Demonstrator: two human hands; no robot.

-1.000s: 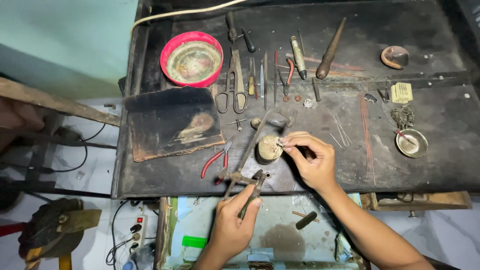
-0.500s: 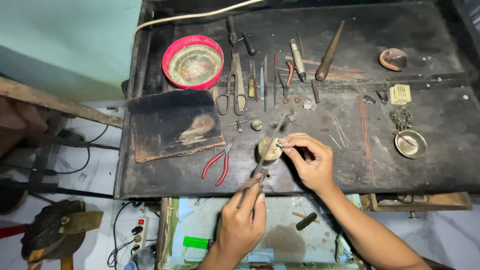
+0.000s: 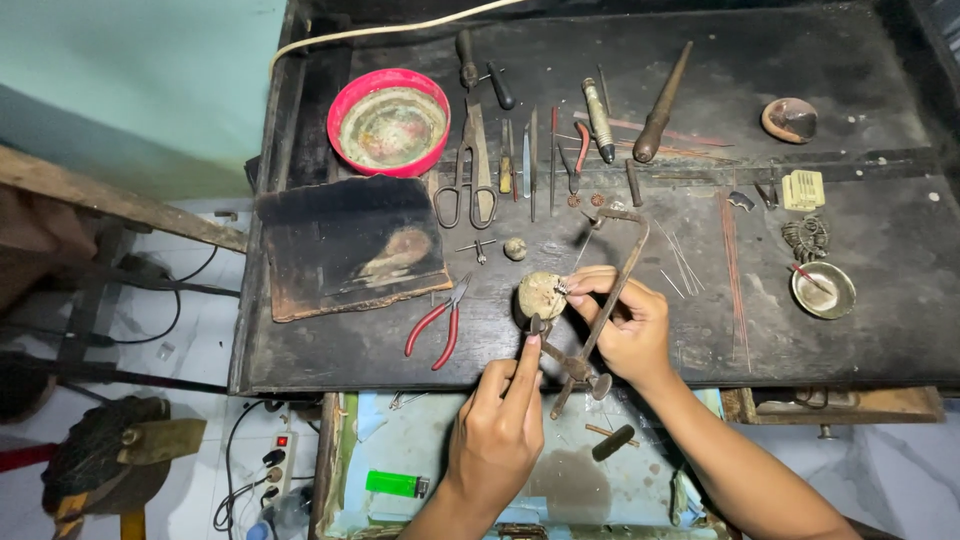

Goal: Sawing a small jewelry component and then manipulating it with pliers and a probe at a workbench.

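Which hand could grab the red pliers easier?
Probably the left hand. It sits nearer the red pliers, which lie just to its left on the bench. The right hand is farther away and pinches something small at the round lump.

round tan lump [image 3: 540, 295] | on dark bench, front-centre | metal saw frame [image 3: 600, 300] | tilted, leaning over edge

Left hand [image 3: 497, 425] with fingers pinched upward, right hand [image 3: 622, 325] curled in a closed grip.

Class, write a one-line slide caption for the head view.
Left hand and right hand work a small round lump on a dark workbench.
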